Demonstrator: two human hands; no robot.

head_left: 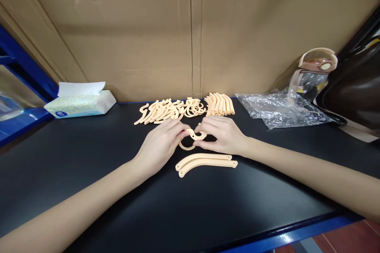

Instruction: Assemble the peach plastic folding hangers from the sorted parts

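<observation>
Between my hands is a cream hook-shaped piece (199,136) with a small hole in it. My left hand (160,142) pinches its left end, fingertips pressed together. My right hand (227,134) grips the right side with thumb and fingers. A thin cream curved piece (186,148) shows just beneath; whether it is held or lies on the table I cannot tell. Closer to me, two long, gently bent cream bars (208,162) with end holes lie side by side. Beyond my hands are a pile of cream hooked pieces (162,111), several ring-like pieces (194,107) and a row of bent bars (220,104).
The black table (190,209) ends at a blue front edge. A tissue pack (80,104) stands at the back left. Crumpled clear plastic bags (282,108), a strapped drink bottle (313,77) and a dark bag (353,83) are at the right. Cardboard (190,31) forms the back.
</observation>
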